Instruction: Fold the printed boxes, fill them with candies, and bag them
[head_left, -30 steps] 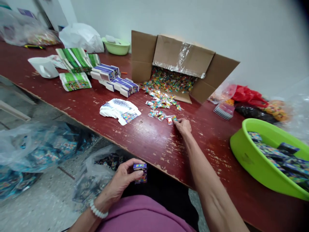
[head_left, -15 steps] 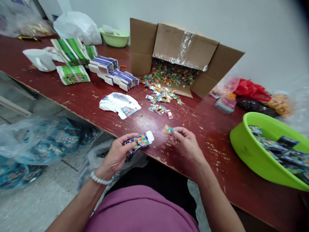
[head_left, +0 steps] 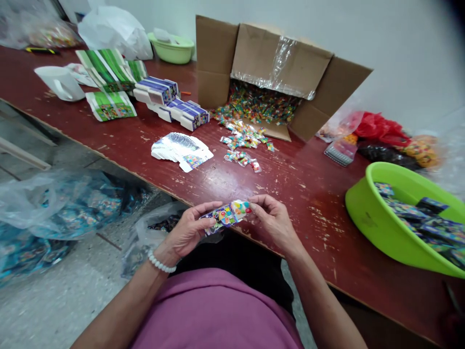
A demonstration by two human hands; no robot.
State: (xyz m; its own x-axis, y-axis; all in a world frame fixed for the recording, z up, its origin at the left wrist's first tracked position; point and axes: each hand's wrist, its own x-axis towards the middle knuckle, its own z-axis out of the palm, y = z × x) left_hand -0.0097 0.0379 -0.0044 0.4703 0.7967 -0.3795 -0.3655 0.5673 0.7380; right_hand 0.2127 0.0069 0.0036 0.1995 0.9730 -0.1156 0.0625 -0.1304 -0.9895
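My left hand (head_left: 189,230) is closed round a small purple printed box (head_left: 222,218), held over the table's front edge. Between the fingertips of my right hand (head_left: 274,220) is a small wrapped candy packet (head_left: 241,209), at the box's right end. How far the packet is inside the box cannot be made out. Beyond my hands lie a fanned stack of flat cartons (head_left: 180,149) and loose candy packets (head_left: 241,157). Behind them an open cardboard box (head_left: 279,63) on its side spills more packets.
At right stands a green basin (head_left: 378,228) with many filled boxes. Back left are purple carton bundles (head_left: 189,115), green carton bundles (head_left: 111,105) and a white mug (head_left: 60,83). Plastic bags (head_left: 83,198) lie below the table's left edge.
My right hand has moved left with the candy packet, up to the box's end. My left hand has shifted slightly right with the box. The view has tilted a little.
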